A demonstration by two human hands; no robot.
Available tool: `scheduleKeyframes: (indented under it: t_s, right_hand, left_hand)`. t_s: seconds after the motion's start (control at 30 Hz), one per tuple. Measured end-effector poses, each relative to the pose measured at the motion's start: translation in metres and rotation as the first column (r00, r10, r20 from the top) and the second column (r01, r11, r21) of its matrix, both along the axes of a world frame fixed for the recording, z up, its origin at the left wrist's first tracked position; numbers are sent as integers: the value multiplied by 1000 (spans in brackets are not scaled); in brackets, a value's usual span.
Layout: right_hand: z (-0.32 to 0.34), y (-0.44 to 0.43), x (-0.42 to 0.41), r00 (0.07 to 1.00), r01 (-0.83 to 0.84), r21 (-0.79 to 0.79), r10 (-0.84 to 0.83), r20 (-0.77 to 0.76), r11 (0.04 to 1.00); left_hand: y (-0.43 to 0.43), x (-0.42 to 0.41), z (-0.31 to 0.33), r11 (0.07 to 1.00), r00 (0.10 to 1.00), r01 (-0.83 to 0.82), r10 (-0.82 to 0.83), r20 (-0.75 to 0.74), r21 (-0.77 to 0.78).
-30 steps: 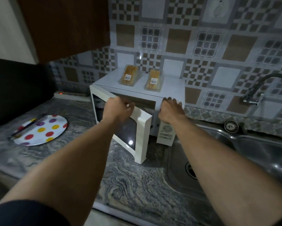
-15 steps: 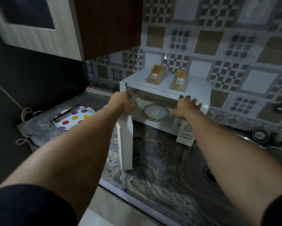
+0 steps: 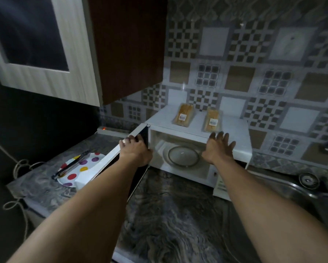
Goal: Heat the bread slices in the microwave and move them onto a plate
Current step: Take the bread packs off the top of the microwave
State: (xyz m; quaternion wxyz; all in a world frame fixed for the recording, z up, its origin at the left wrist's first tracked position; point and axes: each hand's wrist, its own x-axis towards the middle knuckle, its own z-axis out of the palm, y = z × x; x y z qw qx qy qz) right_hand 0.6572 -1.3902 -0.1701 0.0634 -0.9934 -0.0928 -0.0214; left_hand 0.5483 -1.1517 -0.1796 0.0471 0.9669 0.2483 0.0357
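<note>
Countertop microwave [image 3: 235, 133] — left grip [image 3: 134, 150] holds its open door [image 3: 106, 162]; right grip [image 3: 219, 149] wide, near bread packs [image 3: 184, 114].

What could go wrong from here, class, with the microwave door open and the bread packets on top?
1. The white microwave door, gripped by the left hand, partly hides the polka-dot plate; swung wider, it may knock the metal tongs lying on it.
2. The two clear-wrapped bread packets look sealed; heating them wrapped could melt plastic.
3. The open right hand, close by the right packet, might nudge it off the white microwave.
</note>
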Motion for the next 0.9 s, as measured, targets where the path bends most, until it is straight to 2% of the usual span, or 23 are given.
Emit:
scheduleKeyframes:
  t_s: [0.3,0.43,0.57,0.8,0.9]
  right_hand:
    - [-10,15,10,984,155,119,-164,75,981]
    - [-17,16,10,968,166,139,-189,166,976]
    - [-18,20,6,967,159,142,-183,177,977]
    - [-3,15,-3,954,120,387,-214,209,914]
    - [8,14,7,937,136,421,-255,241,897]
  left_hand:
    - [30,44,-11,993,995,100,-100,-14,62]
    - [44,62,-12,983,983,185,-185,13,3]
    - [47,68,-15,974,974,225,-225,20,-14]
    - [28,90,-3,975,975,216,-214,50,-43]
    - [13,106,10,952,944,302,-289,160,-59]
